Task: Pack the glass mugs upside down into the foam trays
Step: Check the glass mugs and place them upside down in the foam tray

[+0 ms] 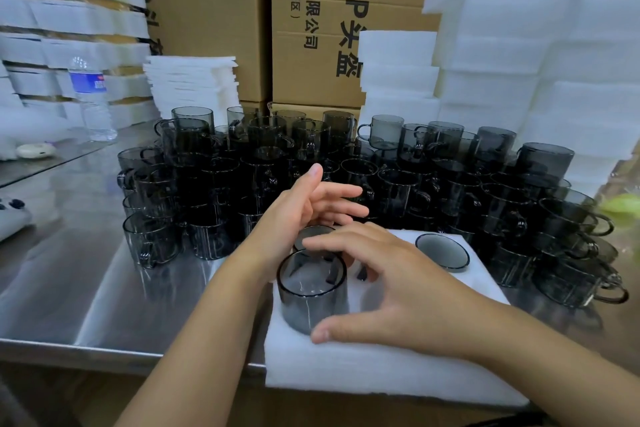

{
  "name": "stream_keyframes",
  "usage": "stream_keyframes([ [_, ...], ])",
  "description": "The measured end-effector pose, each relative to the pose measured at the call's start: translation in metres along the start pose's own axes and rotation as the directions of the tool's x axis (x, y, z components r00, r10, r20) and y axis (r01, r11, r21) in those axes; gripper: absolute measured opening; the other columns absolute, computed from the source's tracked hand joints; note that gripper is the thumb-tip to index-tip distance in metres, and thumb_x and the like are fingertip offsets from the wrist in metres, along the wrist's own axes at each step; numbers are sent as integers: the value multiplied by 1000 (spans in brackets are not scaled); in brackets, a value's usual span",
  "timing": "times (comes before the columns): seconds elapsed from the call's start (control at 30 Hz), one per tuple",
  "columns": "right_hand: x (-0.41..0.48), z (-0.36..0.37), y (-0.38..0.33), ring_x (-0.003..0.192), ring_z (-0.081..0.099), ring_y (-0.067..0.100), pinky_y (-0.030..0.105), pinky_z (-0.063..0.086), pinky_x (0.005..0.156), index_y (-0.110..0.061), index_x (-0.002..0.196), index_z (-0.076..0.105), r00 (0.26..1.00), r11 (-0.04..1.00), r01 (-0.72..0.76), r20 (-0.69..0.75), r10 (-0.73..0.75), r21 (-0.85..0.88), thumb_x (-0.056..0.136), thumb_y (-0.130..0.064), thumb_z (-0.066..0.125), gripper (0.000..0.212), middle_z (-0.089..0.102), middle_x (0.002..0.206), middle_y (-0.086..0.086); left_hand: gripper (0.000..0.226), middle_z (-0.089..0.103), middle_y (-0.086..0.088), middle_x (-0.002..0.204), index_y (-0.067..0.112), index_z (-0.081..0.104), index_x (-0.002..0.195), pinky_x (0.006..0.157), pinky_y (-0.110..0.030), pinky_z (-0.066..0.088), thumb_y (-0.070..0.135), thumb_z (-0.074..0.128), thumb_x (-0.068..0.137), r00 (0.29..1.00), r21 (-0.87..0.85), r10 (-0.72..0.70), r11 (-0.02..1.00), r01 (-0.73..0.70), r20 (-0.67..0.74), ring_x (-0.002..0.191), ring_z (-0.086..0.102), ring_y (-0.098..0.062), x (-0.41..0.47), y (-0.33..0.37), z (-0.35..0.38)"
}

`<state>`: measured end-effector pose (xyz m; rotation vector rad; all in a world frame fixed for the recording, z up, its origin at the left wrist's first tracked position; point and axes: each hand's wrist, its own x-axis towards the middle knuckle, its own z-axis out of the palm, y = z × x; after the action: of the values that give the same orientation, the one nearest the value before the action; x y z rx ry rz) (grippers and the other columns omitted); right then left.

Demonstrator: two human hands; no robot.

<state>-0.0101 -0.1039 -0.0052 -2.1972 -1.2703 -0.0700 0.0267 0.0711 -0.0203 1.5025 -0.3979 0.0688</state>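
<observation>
Steel table (pixel 69 288) bearing a clear water bottle (pixel 92 100) with a blue label. Just left of the bottle and nearer the viewer: a small pale oval object (pixel 35 150), possibly a case. Behind and right of the bottle: printed cardboard boxes (pixel 311 28). Far right of the bottle: a blurred green item (pixel 621 204).

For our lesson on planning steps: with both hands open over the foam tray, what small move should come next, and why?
Probably press the front mug down with the right hand, which hovers empty beside it. That mug stands well above the foam tray, while the back-right mug sits almost flush.
</observation>
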Motion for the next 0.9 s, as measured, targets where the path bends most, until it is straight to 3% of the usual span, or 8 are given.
stream_keyframes([
  [0.27, 2, 0, -1, 117, 35, -5, 5, 28, 91, -50, 121, 46, 997, 997, -71, 25, 71, 12, 70, -72, 53, 56, 44, 115, -32, 59, 74, -11, 102, 24, 75, 99, 79, -19, 51, 59, 29, 87, 1000, -38, 10, 999, -10, -14, 87, 67, -13, -2, -1, 0],
  [0.5, 2, -1, -4, 112, 35, -3, 3, 28, 85, -46, 112, 52, 995, 997, -67, 66, 69, -35, 64, -66, 71, 55, 39, 110, -29, 53, 74, -11, 101, 23, 74, 99, 80, -20, 50, 55, 33, 89, 998, -22, 46, 999, -47, -42, 92, 69, -20, -5, 0, 3],
  [0.73, 7, -2, -3, 110, 37, -1, 19, 35, 92, -41, 108, 60, 993, 994, -100, 62, 102, -34, 62, -80, 53, 60, 41, 104, -25, 48, 74, -10, 100, 18, 72, 103, 83, -20, 51, 48, 36, 92, 995, 3, 80, 997, -80, -53, 98, 69, -23, -7, 1, 4],
  [0.9, 4, -4, -4, 108, 35, 0, 18, 32, 93, -38, 109, 61, 992, 987, -73, 92, 87, -141, 67, -71, 64, 53, 38, 104, -27, 48, 75, -8, 98, 16, 72, 101, 81, -18, 50, 46, 36, 91, 995, 36, 85, 996, -84, -49, 93, 69, -20, -6, 2, 5],
])
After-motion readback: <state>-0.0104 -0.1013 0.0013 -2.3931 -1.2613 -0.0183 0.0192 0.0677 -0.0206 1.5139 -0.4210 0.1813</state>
